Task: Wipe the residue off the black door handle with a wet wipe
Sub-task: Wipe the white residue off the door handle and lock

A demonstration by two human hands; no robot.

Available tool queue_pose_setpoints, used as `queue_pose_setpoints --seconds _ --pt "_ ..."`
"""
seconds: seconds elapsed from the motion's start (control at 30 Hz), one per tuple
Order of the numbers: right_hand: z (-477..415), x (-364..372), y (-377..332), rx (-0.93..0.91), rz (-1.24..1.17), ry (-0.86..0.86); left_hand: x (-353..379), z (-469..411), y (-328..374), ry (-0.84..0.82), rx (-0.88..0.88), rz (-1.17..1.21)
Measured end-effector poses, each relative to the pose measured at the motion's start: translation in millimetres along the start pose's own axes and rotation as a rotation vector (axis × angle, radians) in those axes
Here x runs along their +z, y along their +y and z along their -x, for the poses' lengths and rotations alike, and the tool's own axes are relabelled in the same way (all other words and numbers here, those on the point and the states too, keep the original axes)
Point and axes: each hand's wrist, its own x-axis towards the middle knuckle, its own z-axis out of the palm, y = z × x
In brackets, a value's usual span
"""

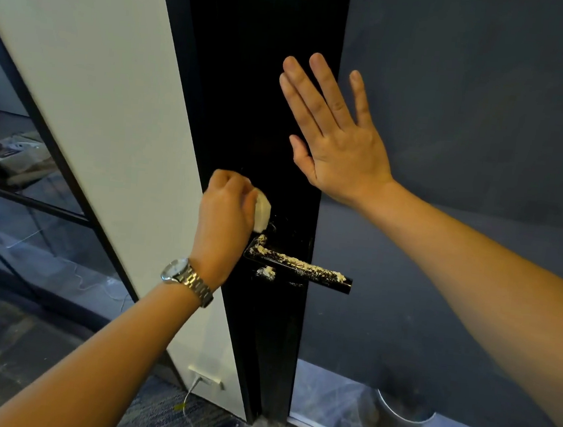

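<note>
A: Black and glossy, the door handle (pixel 299 268) sticks out level from the dark door (pixel 259 73), with its free end pointing right. Pale, crumbly residue (pixel 302 266) runs along its top, and there is a small clump just under its pivot end.

B: And the wet wipe (pixel 262 211)?

A: It is white and bunched up, just above the handle's pivot end. The left hand (pixel 226 215) grips it with curled fingers, knuckles up. I cannot tell whether the wipe touches the handle.

B: What about the other hand?

A: The right hand (pixel 336 132) is well above the handle's free end. It is flat and spread, fingers straight, laid against the door's edge and holding nothing.

B: Anything else?

A: A steel wristwatch (pixel 186 278) sits on the left wrist, below and left of the handle. A white wall panel (pixel 95 92) stands left of the handle. Far below the handle, a white socket (pixel 205 378) on that panel has a cable plugged in.
</note>
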Motion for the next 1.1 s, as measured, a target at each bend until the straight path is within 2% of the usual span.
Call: queue_pose_setpoints --seconds 0.4,0.5,0.57,0.63,0.73,0.87,0.93,1.0,1.1 --pt "0 -2 0 -0.002 0.004 -0.011 7 2 -15 -0.214 0.008 -0.068" --pt "-1 -2 0 -0.004 0.018 -0.005 2 -8 -12 -0.174 -0.049 0.013" --pt "0 -1 1 -0.003 0.02 -0.005 -1 -13 -3 -0.151 -0.015 0.08" --pt "-1 -1 0 -0.001 0.014 -0.003 2 -9 4 -0.228 0.067 0.032" --pt "-1 -1 1 -0.002 0.01 -0.001 5 -4 5 -0.333 0.099 -0.019" --pt "-1 -3 1 0.0 0.012 -0.003 2 -13 -9 -0.319 -0.1 0.004" --pt "-1 -3 0 0.0 0.008 -0.001 5 -12 -14 -0.309 -0.137 -0.033" --pt "-1 -2 0 -0.001 0.012 0.001 7 -10 -9 -0.308 -0.059 -0.042" --pt "-1 -2 0 -0.001 0.011 0.004 8 -14 -5 -0.374 0.148 -0.045"
